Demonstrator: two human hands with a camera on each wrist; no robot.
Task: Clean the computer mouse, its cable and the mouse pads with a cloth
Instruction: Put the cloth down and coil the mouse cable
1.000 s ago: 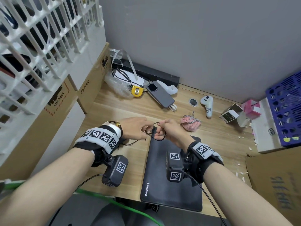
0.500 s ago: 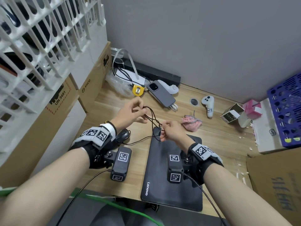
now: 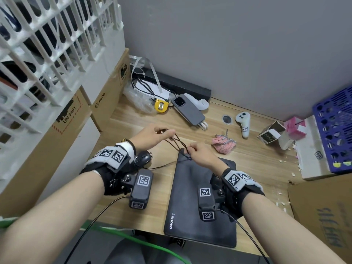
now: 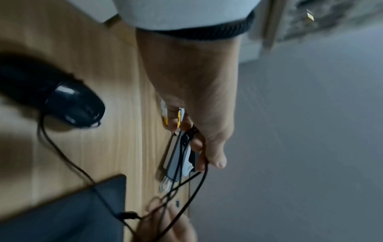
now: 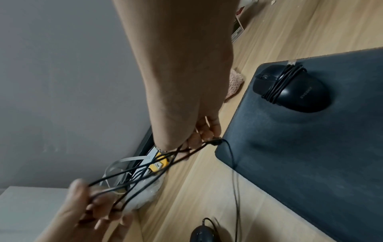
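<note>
A black mouse [image 3: 142, 159] [image 4: 74, 106] lies on the wooden desk, left of the black Lenovo mouse pad [image 3: 200, 202] [image 5: 300, 155]. Its thin black cable [image 3: 177, 142] [image 5: 145, 172] runs in loops between my hands above the pad's far edge. My left hand [image 3: 167, 132] [image 4: 196, 147] pinches the loops' far end. My right hand [image 3: 190, 149] [image 5: 205, 135] pinches them near the pad corner. A second black mouse [image 5: 290, 88], its cable wound round it, sits on the pad; my right wrist hides it in the head view. The pink cloth [image 3: 223, 143] lies on the desk to the right.
A phone [image 3: 190, 109], a yellow tape measure [image 3: 161, 105] and a white controller [image 3: 242, 122] lie near the wall. Cardboard boxes [image 3: 110, 96] line the left. A small box [image 3: 270, 134], a pink box [image 3: 295, 126] and a blue crate [image 3: 337, 130] stand right.
My hands were together over the pad's far edge. The left hand has moved up and away to the left, drawing the cable loops out taut and uncovering the mouse on the desk.
</note>
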